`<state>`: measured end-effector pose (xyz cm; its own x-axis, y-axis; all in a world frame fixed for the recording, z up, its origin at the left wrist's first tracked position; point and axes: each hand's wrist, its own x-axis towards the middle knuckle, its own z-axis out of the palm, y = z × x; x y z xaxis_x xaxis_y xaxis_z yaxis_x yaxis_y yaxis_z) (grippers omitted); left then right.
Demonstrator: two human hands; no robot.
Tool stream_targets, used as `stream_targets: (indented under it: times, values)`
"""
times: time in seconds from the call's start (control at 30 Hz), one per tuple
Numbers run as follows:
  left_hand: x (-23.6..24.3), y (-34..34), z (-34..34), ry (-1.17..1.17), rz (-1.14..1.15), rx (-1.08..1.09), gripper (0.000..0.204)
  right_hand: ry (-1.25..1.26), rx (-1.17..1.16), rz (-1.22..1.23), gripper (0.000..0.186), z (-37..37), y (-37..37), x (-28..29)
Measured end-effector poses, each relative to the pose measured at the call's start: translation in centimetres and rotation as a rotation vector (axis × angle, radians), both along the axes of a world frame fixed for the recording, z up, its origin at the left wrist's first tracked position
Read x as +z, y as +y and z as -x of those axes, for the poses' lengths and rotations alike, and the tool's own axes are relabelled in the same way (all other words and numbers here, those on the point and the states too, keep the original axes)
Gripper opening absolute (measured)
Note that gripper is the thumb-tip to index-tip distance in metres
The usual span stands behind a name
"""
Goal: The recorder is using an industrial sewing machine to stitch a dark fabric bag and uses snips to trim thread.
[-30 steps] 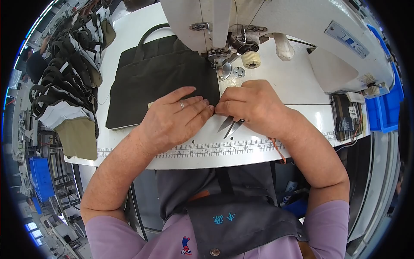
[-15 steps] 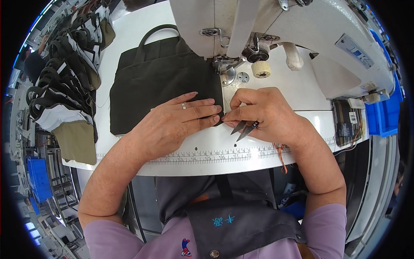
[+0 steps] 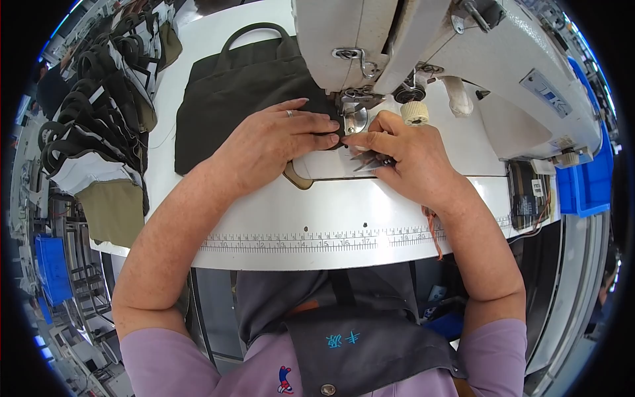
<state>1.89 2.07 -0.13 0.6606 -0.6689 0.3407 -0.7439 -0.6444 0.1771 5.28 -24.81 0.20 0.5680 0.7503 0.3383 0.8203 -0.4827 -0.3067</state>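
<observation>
A dark olive-black fabric bag piece point(image 3: 228, 99) with a looped handle lies flat on the white sewing table, its right edge beside the needle area of the sewing machine point(image 3: 356, 106). My left hand point(image 3: 264, 147) rests on its lower right part, fingers stretched out flat and a ring on one. Thread snips point(image 3: 370, 161) are held in my right hand point(image 3: 417, 159), blades pointing left. The index fingertip of that hand meets the fabric's corner close below the presser foot. Its grip on the cloth is partly hidden.
Several similar dark bag pieces with handles point(image 3: 92, 112) hang stacked at the left. A printed ruler strip point(image 3: 284, 242) runs along the table's front edge. An orange cord point(image 3: 433, 231) lies by my right wrist. Blue bins point(image 3: 585, 178) stand at the far right.
Both hands and the bag piece have moved away from me, bringing the fabric's lower right corner up near the presser foot. The snips stay in my right hand.
</observation>
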Motion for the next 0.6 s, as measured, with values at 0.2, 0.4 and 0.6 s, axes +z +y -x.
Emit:
stream_targets:
  times: [0.2, 0.4, 0.6]
  values:
    - [-0.1, 0.3, -2.1, -0.082, -0.02, 0.041, 0.048, -0.016, -0.149, 0.201, 0.064, 0.2, 0.6, 0.2]
    - [0.2, 0.0, -2.2, -0.048, -0.033, 0.155, 0.05, -0.061, -0.136, 0.176, 0.056, 0.3, 0.8, 0.4]
    - [-0.5, -2.0, 0.4, -0.089, -0.031, 0.208, 0.049, -0.012, -0.115, 0.146, 0.055, -0.1, 0.4, 0.2]
